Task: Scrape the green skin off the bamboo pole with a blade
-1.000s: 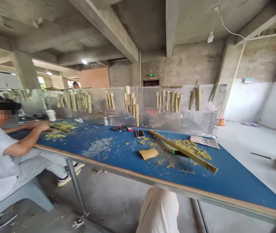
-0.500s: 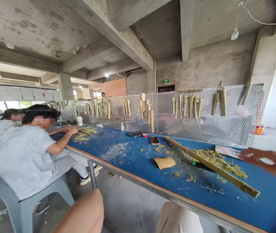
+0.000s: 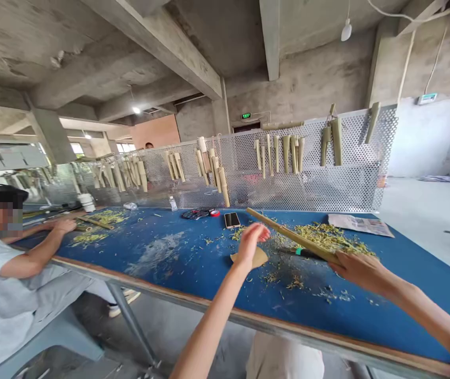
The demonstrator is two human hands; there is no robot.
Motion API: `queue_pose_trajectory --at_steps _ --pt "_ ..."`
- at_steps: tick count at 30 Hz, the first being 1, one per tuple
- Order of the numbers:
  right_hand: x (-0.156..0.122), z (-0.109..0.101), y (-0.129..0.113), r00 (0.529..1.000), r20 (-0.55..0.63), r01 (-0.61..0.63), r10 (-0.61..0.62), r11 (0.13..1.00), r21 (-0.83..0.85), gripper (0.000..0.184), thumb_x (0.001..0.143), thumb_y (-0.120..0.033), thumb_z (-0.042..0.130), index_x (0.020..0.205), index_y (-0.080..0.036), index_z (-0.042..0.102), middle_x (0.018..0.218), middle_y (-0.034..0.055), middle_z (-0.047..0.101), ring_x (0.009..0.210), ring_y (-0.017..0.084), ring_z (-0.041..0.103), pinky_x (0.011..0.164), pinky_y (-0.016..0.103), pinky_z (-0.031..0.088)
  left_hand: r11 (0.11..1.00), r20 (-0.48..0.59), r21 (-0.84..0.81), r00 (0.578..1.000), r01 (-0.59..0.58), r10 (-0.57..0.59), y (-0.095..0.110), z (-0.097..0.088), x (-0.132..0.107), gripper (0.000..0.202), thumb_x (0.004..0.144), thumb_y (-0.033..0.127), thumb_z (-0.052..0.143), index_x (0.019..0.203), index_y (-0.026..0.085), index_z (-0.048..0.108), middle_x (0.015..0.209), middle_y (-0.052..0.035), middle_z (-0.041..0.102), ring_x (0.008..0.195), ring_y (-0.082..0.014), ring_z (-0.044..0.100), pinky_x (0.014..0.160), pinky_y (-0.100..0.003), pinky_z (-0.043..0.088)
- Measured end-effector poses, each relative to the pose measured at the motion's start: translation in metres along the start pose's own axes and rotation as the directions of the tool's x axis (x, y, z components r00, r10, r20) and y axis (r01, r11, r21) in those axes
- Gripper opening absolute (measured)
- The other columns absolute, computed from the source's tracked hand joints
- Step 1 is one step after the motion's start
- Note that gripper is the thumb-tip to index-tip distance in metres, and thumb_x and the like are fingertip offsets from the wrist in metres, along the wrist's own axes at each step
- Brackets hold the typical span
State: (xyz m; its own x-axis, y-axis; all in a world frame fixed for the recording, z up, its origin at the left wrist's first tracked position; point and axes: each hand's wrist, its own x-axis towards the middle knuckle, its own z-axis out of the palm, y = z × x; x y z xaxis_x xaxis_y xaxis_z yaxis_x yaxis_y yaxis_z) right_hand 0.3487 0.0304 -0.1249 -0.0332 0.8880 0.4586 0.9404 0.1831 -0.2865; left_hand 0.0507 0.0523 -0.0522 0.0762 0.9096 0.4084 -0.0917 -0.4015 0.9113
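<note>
My right hand (image 3: 357,269) is closed round the near end of a long bamboo stick (image 3: 288,235) that slants away across the blue table (image 3: 177,258). My left hand (image 3: 252,240) hovers with fingers loosely apart just above a tan curved bamboo piece (image 3: 260,258), close to the stick's far end. A green-handled tool (image 3: 302,252) lies under the stick. Yellow-green shavings (image 3: 328,237) are heaped behind the stick and scattered about both hands.
A phone (image 3: 232,219), red tape (image 3: 214,213), dark tools (image 3: 195,213) and a small bottle (image 3: 173,203) lie further back. Newspaper (image 3: 361,225) rests at the right. Bamboo pieces (image 3: 284,152) hang on the perforated metal screen (image 3: 312,184). A seated co-worker (image 3: 7,284) works at the left.
Both my arms have come forward over the table. My right hand has taken hold of the bamboo stick, and my left hand now hovers over the tan piece. The view has swung left.
</note>
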Motion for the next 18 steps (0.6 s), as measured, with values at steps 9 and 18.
queue_pose_trajectory --at_steps 9,18 --pt "-0.024 -0.030 -0.046 0.968 0.249 -0.031 0.024 0.999 0.024 0.025 0.098 -0.047 0.044 0.085 -0.026 0.047 0.064 0.0060 0.065 0.060 0.026 0.065 0.054 0.032 0.034 0.917 0.533 0.164 0.749 0.365 -0.393 -0.052 0.029 -0.004 0.054 0.078 0.073 0.067 0.093 0.021 0.075 0.077 -0.0096 0.072 0.091 -0.0283 0.071 0.083 -0.042 0.053" --pt "0.015 -0.015 -0.118 0.990 -0.091 0.135 -0.110 0.926 0.353 0.055 0.101 -0.055 0.028 0.124 -0.013 0.056 0.084 0.0121 0.071 0.067 0.023 0.065 0.062 0.032 0.043 0.968 0.149 -0.234 0.987 0.090 -0.056 -0.011 0.072 0.009 0.031 0.085 0.048 0.074 0.086 0.018 0.069 0.087 -0.0099 0.073 0.091 -0.0231 0.070 0.083 -0.035 0.055"
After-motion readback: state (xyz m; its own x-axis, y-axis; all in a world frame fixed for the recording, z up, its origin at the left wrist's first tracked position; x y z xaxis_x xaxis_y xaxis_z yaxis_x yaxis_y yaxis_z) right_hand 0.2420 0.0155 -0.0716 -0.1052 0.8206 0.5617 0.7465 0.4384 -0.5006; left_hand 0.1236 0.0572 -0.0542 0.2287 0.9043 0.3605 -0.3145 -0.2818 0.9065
